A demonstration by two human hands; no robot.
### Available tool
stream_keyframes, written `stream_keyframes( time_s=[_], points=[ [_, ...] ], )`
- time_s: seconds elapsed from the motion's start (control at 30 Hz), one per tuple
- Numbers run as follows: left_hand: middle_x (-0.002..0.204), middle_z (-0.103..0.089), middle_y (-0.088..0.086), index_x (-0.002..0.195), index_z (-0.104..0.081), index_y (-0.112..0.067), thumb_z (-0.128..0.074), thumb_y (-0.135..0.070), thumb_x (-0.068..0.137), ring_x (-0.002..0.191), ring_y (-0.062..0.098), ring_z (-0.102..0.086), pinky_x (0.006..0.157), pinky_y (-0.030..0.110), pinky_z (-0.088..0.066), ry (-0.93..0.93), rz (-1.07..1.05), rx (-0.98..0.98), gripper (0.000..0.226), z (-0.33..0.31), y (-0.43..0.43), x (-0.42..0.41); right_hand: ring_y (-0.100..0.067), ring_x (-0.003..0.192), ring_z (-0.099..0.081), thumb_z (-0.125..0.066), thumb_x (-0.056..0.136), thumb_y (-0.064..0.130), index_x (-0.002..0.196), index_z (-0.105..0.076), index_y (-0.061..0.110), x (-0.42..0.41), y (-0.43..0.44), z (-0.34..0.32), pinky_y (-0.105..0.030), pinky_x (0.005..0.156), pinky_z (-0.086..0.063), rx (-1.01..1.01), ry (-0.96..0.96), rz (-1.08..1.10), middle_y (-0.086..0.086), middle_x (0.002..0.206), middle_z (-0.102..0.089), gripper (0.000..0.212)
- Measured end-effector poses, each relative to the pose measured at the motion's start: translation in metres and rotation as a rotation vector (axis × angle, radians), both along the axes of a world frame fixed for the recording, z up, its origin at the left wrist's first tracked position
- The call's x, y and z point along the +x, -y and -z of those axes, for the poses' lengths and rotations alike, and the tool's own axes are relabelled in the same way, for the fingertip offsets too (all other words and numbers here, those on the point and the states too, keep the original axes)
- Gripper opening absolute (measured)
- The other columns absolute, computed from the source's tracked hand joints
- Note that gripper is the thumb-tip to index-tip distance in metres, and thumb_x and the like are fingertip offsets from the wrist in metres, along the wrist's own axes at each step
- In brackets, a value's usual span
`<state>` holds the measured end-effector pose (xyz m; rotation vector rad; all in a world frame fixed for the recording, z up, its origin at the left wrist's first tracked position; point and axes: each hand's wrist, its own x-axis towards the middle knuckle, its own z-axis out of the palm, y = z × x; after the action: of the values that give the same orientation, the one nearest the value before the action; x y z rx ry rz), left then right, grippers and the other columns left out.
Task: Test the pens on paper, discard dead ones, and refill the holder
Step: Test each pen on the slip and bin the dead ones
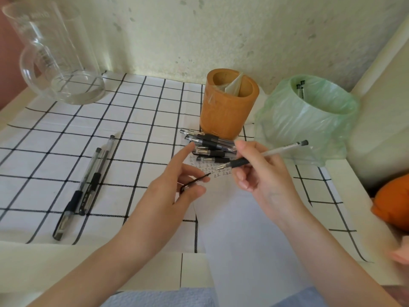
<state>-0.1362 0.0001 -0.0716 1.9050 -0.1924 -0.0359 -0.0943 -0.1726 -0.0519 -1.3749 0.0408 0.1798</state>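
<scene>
Right hand (pixel 263 176) pinches the pen (pixel 278 150), tip over the paper (pixel 243 229) in front of the holder (pixel 228 111), left hand (pixel 174 187) pinches a small black piece (pixel 194 182); risk: either hand bumps the pen pile (pixel 210 145) at the holder's base, mixing tested and untested.

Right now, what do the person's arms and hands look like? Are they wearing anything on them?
The left forearm and right forearm are bare and slender, with no sleeves showing. The left hand and right hand wear no gloves, and I see no watch, bracelet or ring. The fingernails that show look unpainted.
</scene>
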Motion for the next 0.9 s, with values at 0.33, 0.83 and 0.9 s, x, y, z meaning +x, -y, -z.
stream_keyframes(
  time_s=[0.33,0.83,0.9],
  points=[
    [0.103,-0.055,-0.021,0.136,-0.03,-0.042,-0.061,-0.035,0.071,0.085,0.007,-0.059,0.082,0.015,-0.045,0.038,-0.035,-0.077,0.073,-0.004,0.006,-0.002,-0.013,0.035,-0.038,-0.058,0.091,0.017,0.063,-0.045,0.012,-0.008,-0.009,0.002,-0.018,0.035,-0.026,-0.089,-0.012,-0.057,-0.002,0.041,-0.048,0.031],
    [0.053,-0.057,-0.006,0.071,-0.06,-0.025,-0.058,-0.032,0.085,0.042,0.006,-0.043,0.044,0.011,-0.033,-0.027,-0.026,0.07,0.016,-0.008,0.001,-0.003,-0.01,0.037,-0.041,-0.072,0.067,0.033,0.062,-0.056,0.014,-0.009,-0.008,0.005,-0.016,0.035,-0.028,-0.078,-0.107,-0.208,-0.002,0.048,-0.053,0.025],
    [0.051,-0.053,-0.009,0.067,-0.056,-0.025,-0.057,-0.034,0.086,0.042,0.007,-0.041,0.044,0.012,-0.031,0.001,-0.026,0.123,0.021,-0.007,0.001,-0.005,-0.01,0.036,-0.034,-0.073,0.068,0.033,0.058,-0.055,0.015,-0.009,-0.008,0.005,-0.016,0.036,-0.025,-0.089,-0.117,-0.206,-0.001,0.045,-0.048,0.027]
  ],
)
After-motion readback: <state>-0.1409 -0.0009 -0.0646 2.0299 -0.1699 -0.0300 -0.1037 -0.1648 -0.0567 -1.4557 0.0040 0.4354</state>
